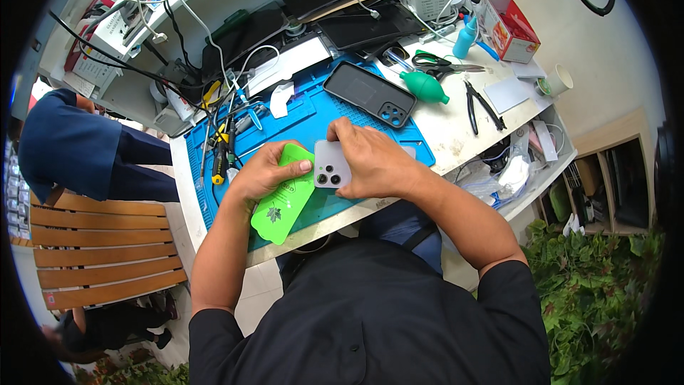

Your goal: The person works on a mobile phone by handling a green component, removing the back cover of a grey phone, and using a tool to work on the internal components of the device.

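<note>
Over the blue mat (299,125), both hands (370,160) grip a phone (331,164) and green card (285,196).

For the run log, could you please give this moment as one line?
left hand: holds green card | right hand: holds white smartphone | blue mat

The light is bright, even daylight with only soft shadows under the hands. The white bench top (456,125) looks a little overexposed. Straight edges bend strongly near the rim, and the corners are black. The centre is sharp.
</note>
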A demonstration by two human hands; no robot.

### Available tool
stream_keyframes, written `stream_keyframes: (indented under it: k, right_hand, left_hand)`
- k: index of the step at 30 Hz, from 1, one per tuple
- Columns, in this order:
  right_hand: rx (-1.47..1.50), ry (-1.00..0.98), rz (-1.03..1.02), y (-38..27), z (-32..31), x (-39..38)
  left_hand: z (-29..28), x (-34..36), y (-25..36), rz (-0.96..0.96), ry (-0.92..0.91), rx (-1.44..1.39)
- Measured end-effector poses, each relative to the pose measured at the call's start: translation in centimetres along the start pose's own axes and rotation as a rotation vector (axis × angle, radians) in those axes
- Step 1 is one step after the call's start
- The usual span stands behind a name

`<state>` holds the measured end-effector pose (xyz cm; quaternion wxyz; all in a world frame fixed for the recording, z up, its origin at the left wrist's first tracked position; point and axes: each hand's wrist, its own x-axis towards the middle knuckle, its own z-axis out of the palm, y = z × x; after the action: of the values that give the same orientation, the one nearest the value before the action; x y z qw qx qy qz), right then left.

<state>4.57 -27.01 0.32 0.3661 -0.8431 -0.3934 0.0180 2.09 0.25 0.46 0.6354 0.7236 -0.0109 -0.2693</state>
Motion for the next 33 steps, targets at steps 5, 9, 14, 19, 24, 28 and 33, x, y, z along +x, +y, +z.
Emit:
stream_keyframes:
  k: [5,9,14,19,24,28,33]
  right_hand:
    - [-0.01,-0.058,0.031,-0.28,-0.11,0.08]
    - [-0.014,-0.091,0.038,-0.52,-0.19,0.16]
    - [-0.008,-0.09,0.015,-0.44,-0.17,0.19]
    - [0.0,-0.102,0.02,-0.07,0.02,0.38]
    - [0.018,-0.136,0.047,0.24,0.06,0.53]
    - [0.03,-0.16,0.078,0.23,-0.05,0.61]
    - [0.042,-0.188,0.113,0.06,-0.32,0.84]
  left_hand:
    - [-0.22,0.16,0.13,-0.004,-0.048,0.023]
    - [-0.6,0.31,0.12,-0.009,-0.086,0.045]
    - [-0.93,0.52,0.22,0.023,-0.114,0.139]
    - [-0.89,0.65,0.17,0.011,-0.109,0.154]
    - [-0.51,0.64,0.08,0.008,-0.072,0.105]
    - [-0.25,0.71,-0.03,0.014,-0.036,0.126]
    - [0.02,0.86,0.01,0.018,-0.017,0.112]
